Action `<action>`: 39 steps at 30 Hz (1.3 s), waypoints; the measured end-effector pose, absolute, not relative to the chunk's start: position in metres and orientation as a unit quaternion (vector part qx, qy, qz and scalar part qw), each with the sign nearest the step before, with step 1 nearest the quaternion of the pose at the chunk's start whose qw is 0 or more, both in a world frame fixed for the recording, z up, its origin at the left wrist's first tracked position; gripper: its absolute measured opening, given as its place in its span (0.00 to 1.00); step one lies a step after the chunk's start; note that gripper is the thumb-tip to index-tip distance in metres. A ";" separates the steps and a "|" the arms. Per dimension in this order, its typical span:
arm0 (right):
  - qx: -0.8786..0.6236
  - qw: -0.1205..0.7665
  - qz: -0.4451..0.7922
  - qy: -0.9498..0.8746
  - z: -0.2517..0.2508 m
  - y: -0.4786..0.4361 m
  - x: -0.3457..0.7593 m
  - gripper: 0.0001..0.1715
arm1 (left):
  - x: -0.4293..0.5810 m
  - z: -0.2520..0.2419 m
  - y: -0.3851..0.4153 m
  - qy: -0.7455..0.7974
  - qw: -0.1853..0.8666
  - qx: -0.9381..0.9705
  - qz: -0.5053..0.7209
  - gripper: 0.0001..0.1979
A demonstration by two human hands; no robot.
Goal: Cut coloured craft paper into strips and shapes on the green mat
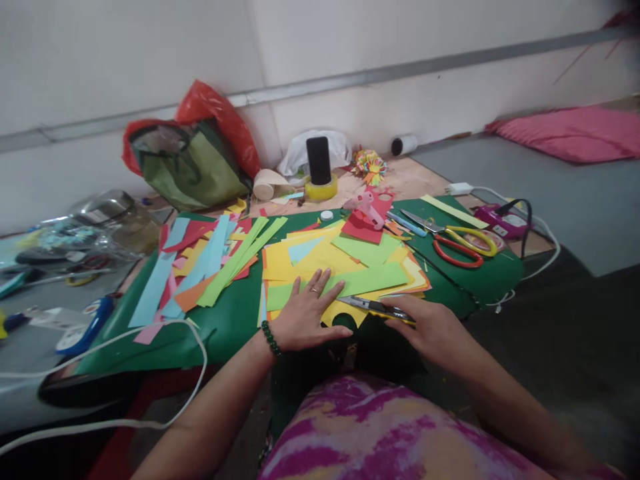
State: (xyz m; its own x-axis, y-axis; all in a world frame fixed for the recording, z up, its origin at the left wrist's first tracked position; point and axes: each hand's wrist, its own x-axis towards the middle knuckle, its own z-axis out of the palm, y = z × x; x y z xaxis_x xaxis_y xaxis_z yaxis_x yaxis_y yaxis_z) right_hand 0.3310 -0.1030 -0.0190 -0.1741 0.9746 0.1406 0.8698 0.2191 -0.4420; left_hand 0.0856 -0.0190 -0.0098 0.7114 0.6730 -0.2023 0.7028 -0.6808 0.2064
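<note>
My left hand (313, 310) lies flat with fingers spread over a green paper strip (377, 277) and the yellow paper sheets (307, 257) under it. In my right hand (425, 323) is a utility knife (373, 306), its blade pointing left toward my left fingers, low over the near edge of the paper stack. A light green paper piece (370, 248) rests farther back on the stack. On the left lies a heap of cut strips, with light blue strips (205, 267) and green strips (243, 260) on top.
Red- and yellow-handled scissors (453, 240) lie right on the green mat (230, 340). A pink glue gun (367, 210) rests on red paper behind the stack. A phone (319, 160) stands in a yellow tape roll (321, 189). A white cable (200, 347) loops at left.
</note>
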 end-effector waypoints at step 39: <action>-0.617 0.195 0.116 -0.754 -0.022 -0.102 0.287 0.13 | 0.031 -0.016 -0.019 0.403 0.117 0.907 -0.034 0.47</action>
